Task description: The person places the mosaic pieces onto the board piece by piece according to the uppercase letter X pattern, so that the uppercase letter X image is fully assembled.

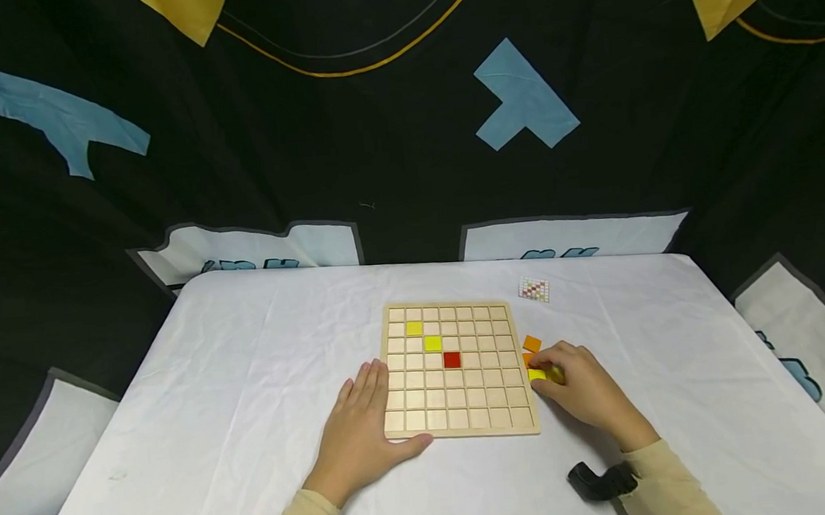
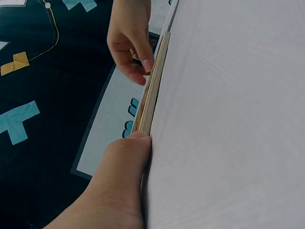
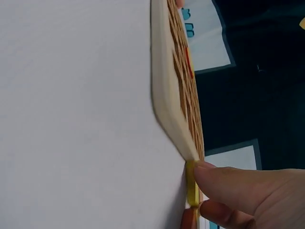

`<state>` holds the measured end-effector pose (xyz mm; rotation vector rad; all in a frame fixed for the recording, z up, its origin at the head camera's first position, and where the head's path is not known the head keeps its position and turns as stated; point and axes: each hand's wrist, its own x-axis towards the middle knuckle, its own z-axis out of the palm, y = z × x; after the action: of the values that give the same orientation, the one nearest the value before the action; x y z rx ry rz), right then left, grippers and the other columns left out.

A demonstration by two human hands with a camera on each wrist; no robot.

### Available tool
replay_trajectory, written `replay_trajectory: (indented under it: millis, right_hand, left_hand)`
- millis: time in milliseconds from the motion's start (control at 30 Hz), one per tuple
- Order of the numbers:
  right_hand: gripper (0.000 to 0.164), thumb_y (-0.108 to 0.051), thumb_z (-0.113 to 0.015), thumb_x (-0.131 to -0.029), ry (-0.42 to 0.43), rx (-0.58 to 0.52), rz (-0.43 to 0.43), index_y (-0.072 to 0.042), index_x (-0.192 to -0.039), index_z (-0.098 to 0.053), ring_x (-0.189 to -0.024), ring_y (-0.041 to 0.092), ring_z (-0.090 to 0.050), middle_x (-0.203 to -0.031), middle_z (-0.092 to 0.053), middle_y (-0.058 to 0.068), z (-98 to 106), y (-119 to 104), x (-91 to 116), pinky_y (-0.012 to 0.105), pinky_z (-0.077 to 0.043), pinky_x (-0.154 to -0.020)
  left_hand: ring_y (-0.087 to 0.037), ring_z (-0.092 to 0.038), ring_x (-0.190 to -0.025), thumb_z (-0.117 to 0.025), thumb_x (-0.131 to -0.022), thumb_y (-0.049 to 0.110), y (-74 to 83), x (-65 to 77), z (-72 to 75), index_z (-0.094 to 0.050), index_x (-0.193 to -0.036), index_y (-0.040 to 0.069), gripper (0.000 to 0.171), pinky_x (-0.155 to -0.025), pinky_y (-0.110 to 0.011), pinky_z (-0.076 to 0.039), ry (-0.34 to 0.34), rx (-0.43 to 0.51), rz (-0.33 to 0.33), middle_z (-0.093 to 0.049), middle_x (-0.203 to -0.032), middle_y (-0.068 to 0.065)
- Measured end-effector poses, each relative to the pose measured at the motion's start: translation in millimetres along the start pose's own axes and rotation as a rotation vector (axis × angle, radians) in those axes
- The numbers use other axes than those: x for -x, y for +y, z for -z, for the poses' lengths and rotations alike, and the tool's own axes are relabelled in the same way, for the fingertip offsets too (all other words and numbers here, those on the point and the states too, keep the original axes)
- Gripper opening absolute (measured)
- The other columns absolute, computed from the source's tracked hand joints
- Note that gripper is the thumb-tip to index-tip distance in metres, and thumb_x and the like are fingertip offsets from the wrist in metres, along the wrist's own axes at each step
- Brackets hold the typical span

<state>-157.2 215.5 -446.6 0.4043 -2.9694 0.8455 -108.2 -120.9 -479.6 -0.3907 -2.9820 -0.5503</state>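
Note:
A square wooden grid board lies on the white table with two yellow tiles and one red tile set in its cells. Along its left edge rests my left hand, fingers straight and thumb against the near edge. Beside the board's right edge, my right hand has curled fingers at a yellow tile. In the right wrist view, the thumb and a fingertip meet this yellow tile, right by the board's corner. Orange tiles lie just beyond the fingers; the hand partly hides other tiles.
A small card with a coloured grid pattern lies past the board's far right corner. The white tablecloth covers the table. Behind it hangs a black curtain with blue and yellow shapes.

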Motion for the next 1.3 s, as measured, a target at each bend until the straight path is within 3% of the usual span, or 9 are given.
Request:
replay_trajectory:
  millis: [233,700,833,967,1067,1300]
  right_hand:
    - [0.023,-0.022,-0.08,-0.084,-0.003,0.035,-0.047,-0.018,-0.105,-0.072,-0.104,0.024,-0.053,-0.109,-0.066,-0.001,2,4,4,0.04,-0.044,-0.087]
    - [0.02,-0.028,-0.08,-0.084,-0.036,0.042,-0.058,-0.019,-0.099,-0.07,-0.098,0.022,-0.045,-0.108,-0.063,0.001,4,9,-1,0.033,-0.039,-0.077]
    - [0.02,-0.026,-0.081,-0.083,-0.021,0.038,-0.053,-0.019,-0.098,-0.07,-0.096,0.021,-0.045,-0.106,-0.064,-0.001,3,10,-1,0.033,-0.039,-0.077]
    - [0.022,-0.018,-0.08,-0.083,-0.001,0.021,-0.072,-0.018,-0.099,-0.066,-0.085,0.018,-0.044,-0.093,-0.064,-0.002,2,9,-2,0.03,-0.037,-0.07]
    - [0.021,-0.014,-0.078,-0.085,0.027,-0.011,-0.085,-0.016,-0.101,-0.065,-0.074,0.016,-0.044,-0.086,-0.062,-0.002,2,8,-4,0.026,-0.037,-0.063]
    - [0.018,-0.013,-0.075,-0.088,0.088,-0.188,-0.069,-0.015,-0.103,-0.064,-0.058,0.011,-0.045,-0.093,-0.067,0.002,-2,-4,-9,0.023,-0.042,-0.047]
  left_hand:
    - [-0.03,-0.019,-0.154,-0.057,-0.076,0.082,0.5,0.1,0.9,-0.022,-0.156,-0.002,0.121,-0.125,-0.05,-0.019,-0.005,0.008,0.0,-0.022,-0.164,-0.015]
    - [-0.029,-0.02,-0.154,-0.055,-0.074,0.085,-1.4,-0.5,-2.0,-0.023,-0.156,-0.001,0.123,-0.125,-0.049,-0.019,0.012,-0.004,0.001,-0.023,-0.164,-0.015]
    - [-0.029,-0.02,-0.154,-0.056,-0.074,0.085,-1.2,-0.2,-2.0,-0.024,-0.156,-0.001,0.123,-0.125,-0.049,-0.019,0.017,-0.005,-0.001,-0.024,-0.164,-0.015]
    - [-0.029,-0.021,-0.154,-0.057,-0.074,0.085,-0.6,-0.1,-1.4,-0.024,-0.156,-0.001,0.123,-0.125,-0.049,-0.019,0.017,-0.004,-0.001,-0.024,-0.164,-0.015]
    - [-0.029,-0.02,-0.154,-0.057,-0.074,0.084,0.1,-0.1,-0.8,-0.023,-0.156,-0.001,0.123,-0.125,-0.048,-0.019,0.009,-0.001,0.002,-0.023,-0.164,-0.015]
    - [-0.029,-0.019,-0.154,-0.057,-0.074,0.083,0.1,0.1,0.0,-0.023,-0.156,-0.001,0.122,-0.125,-0.048,-0.018,0.004,0.002,0.004,-0.023,-0.164,-0.014]
